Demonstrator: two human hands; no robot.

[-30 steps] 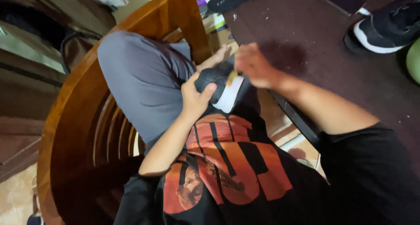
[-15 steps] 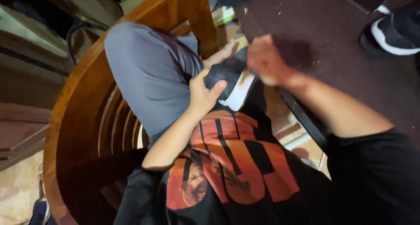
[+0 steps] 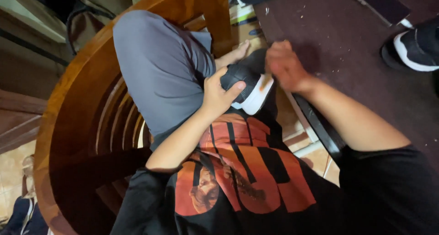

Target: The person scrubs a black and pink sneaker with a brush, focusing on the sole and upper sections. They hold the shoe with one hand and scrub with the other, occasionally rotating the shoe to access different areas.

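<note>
My left hand (image 3: 219, 95) grips a black shoe with a white sole (image 3: 247, 82), held over my lap against my grey-trousered leg (image 3: 160, 66). My right hand (image 3: 286, 68) is closed at the shoe's far end and blurred by motion. A small orange object (image 3: 264, 82) sticks out from under its fingers and touches the sole's edge. What that object is cannot be told. A bare foot (image 3: 235, 52) shows just behind the shoe.
I sit in a curved wooden chair (image 3: 87, 107). A dark brown table (image 3: 347, 38) lies to the right, with a second black-and-white shoe (image 3: 414, 45) and a dark flat device (image 3: 382, 4) on it. A dark bag (image 3: 84, 27) stands at upper left.
My right hand has shifted a little along the shoe's end, with the orange object still under it. My left hand keeps the same grip. The view has tilted slightly.
</note>
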